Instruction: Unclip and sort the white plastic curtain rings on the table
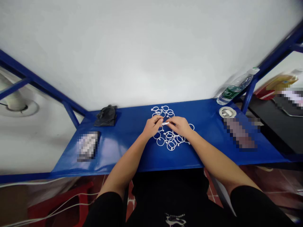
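A pile of several white plastic rings (169, 138) lies on the blue table (132, 151), spreading from near the wall to under my hands. My left hand (153, 125) and my right hand (180, 125) meet above the pile, fingers pinched. Between them they hold one small white piece (165, 123), each hand closed on one end of it.
A crumpled dark cloth (106, 115) lies at the back left. A blurred flat object (87, 146) rests at the left front. A plastic water bottle (235, 85) leans at the back right beside a round white roll (227, 112). Blue frame bars rise on both sides.
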{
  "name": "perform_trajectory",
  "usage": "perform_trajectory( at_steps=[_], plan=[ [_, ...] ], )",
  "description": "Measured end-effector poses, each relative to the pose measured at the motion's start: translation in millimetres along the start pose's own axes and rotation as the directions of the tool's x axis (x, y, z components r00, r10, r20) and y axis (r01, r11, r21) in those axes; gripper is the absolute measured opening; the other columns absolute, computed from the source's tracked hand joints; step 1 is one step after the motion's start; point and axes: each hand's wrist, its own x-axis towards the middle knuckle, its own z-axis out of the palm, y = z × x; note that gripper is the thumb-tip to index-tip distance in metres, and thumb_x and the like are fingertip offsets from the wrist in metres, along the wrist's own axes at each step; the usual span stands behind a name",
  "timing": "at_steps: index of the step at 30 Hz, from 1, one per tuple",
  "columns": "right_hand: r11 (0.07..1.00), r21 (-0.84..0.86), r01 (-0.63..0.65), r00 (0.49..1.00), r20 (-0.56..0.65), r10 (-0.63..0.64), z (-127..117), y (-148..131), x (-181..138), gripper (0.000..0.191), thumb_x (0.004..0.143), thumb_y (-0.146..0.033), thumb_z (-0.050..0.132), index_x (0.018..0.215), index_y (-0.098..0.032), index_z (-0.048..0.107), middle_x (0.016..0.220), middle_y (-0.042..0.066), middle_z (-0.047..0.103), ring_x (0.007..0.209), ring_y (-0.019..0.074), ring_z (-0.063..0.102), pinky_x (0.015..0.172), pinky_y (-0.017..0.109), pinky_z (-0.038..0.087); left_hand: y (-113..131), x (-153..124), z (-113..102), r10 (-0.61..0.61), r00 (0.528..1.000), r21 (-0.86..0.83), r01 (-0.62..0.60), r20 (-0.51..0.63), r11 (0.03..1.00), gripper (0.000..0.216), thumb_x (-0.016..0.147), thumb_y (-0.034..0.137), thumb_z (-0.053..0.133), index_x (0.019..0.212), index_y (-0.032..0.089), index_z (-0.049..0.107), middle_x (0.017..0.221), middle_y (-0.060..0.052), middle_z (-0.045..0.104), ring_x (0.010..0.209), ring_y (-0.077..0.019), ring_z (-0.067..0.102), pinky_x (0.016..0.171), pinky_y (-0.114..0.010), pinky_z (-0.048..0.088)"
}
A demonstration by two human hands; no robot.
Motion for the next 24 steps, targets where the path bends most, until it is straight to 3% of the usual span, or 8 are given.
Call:
perform_trajectory(
  at_steps=[3, 6, 14, 24],
  plan=[
    [0.999, 0.041, -0.021, 0.997, -0.070, 0.023, 2, 3, -1, 0.035, 0.106, -0.050, 0.057, 0.095, -0.023, 0.077, 0.080, 0.003, 0.076, 0.071, 0.0161, 0.068, 0.068, 0.027, 0.047, 2, 2, -6, 0.040, 0.997, -0.239, -0.023, 0.065, 0.971, 0.037, 0.093, 0.048, 0.073, 0.115, 0.018, 0.073, 0.077, -0.002, 0.077, 0.065, -0.0157, 0.072, 0.069, -0.029, 0.057],
    [0.997, 0.062, -0.036, 0.993, -0.109, 0.042, 2, 4, 0, 0.047, 0.103, -0.063, 0.055, 0.090, -0.023, 0.075, 0.073, 0.002, 0.073, 0.065, 0.0159, 0.064, 0.064, 0.028, 0.044, 5, 3, -7, 0.052, 0.995, -0.386, -0.018, 0.079, 0.923, 0.044, 0.081, 0.045, 0.087, 0.114, 0.018, 0.075, 0.090, -0.006, 0.081, 0.072, -0.0171, 0.075, 0.071, -0.030, 0.060],
    [0.989, 0.146, 0.010, 1.000, -0.005, -0.010, 0, -3, -1, 0.052, 0.109, -0.060, 0.042, 0.096, -0.021, 0.073, 0.078, 0.003, 0.072, 0.070, 0.0167, 0.064, 0.067, 0.028, 0.044, 3, 5, 1, 0.001, 1.000, -0.354, 0.000, 0.003, 0.935, 0.033, 0.078, 0.044, 0.089, 0.093, 0.017, 0.079, 0.076, -0.004, 0.077, 0.068, -0.0158, 0.073, 0.066, -0.027, 0.058],
    [0.960, 0.280, -0.032, 0.998, 0.068, 0.014, 1, -16, -1, 0.045, 0.111, -0.051, 0.041, 0.094, -0.021, 0.070, 0.082, 0.002, 0.071, 0.072, 0.0151, 0.062, 0.071, 0.027, 0.045, 2, 1, 5, -0.052, 0.998, -0.313, 0.042, -0.023, 0.949, 0.036, 0.078, 0.042, 0.087, 0.105, 0.018, 0.083, 0.089, -0.006, 0.082, 0.071, -0.0172, 0.076, 0.071, -0.032, 0.065]
  ],
)
